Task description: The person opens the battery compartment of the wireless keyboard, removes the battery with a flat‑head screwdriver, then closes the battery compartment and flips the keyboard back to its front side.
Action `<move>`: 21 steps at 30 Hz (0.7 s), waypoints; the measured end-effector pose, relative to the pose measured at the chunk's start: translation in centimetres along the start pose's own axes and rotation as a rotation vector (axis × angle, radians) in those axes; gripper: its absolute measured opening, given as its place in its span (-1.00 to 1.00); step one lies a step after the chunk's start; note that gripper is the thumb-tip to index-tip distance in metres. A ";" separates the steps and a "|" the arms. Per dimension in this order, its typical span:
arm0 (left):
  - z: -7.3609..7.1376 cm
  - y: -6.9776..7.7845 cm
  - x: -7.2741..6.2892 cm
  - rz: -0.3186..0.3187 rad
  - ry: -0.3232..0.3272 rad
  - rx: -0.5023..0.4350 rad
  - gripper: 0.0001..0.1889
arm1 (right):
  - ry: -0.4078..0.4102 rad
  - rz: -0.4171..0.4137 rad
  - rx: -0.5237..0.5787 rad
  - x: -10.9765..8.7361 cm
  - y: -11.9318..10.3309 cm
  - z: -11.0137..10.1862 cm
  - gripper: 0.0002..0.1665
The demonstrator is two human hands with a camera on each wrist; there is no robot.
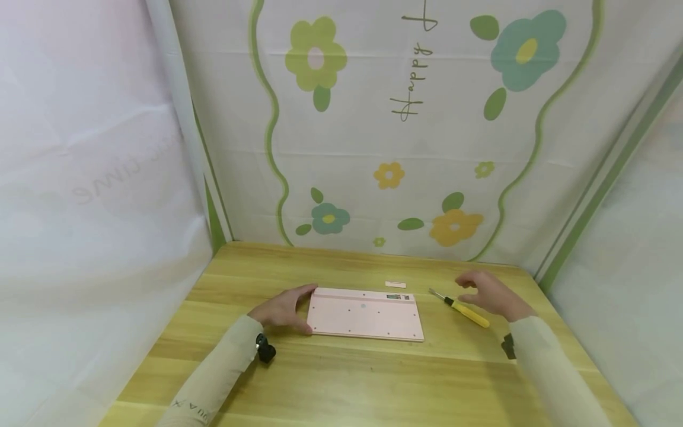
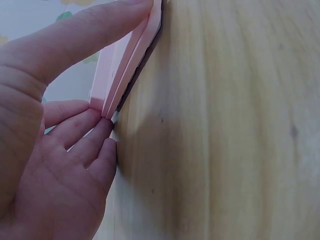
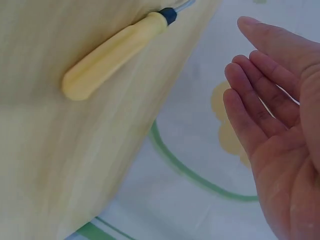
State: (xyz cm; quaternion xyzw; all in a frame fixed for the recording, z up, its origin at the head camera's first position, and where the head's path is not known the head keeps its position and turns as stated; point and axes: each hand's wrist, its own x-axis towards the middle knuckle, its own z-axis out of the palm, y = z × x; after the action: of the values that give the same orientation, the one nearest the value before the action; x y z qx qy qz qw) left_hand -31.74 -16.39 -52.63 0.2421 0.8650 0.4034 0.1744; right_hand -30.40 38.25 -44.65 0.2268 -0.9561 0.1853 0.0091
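Left grip (image 1: 283,308): pinching pink panel (image 1: 368,320) by its left-end corners.
Right grip (image 1: 491,293): empty, fingers loosely bent, near screwdriver (image 1: 469,314).
Pink panel: lies on bench (image 1: 341,385) between both grips.
Steadying: light, even corner pressure seems best.

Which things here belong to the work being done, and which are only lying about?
Seem to belong:
pink board, held by the left hand
yellow-handled screwdriver, beside the open right hand

Perhaps only lying about:
small white piece, beyond the board, touched by neither hand
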 end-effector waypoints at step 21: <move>0.0 0.0 0.0 0.000 -0.011 -0.035 0.29 | 0.012 0.167 0.111 -3.4 3.7 4.6 -0.50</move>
State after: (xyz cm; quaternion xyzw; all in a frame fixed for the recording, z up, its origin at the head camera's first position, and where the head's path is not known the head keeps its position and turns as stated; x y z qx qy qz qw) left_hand -31.74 -16.41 -52.59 0.2413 0.8568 0.4170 0.1836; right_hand -28.63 41.15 -50.57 0.1455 -0.9599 0.2393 -0.0130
